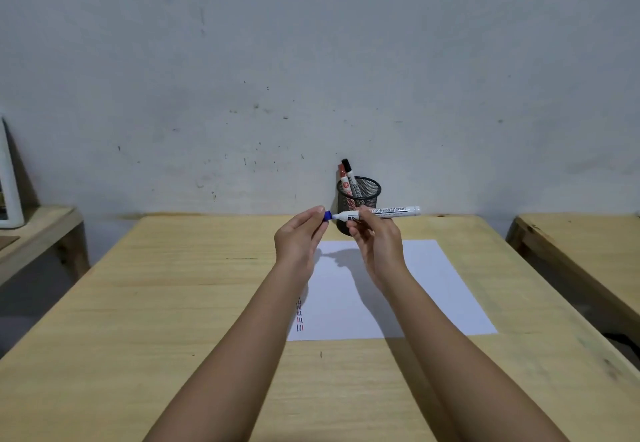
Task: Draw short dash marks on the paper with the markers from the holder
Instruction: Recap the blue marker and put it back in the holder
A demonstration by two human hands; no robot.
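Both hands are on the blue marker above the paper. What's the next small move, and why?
Probably pull the blue cap off with the left hand while the right hand steadies the marker. The cap looks seated, so the tip cannot mark the paper.

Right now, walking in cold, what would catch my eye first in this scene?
Two bare hands raised mid-frame: the right hand holds a white marker level while the left hand pinches its blue cap. Behind them a black mesh holder with two more markers stands by the wall. Below, white paper bears small dashes along its left edge.
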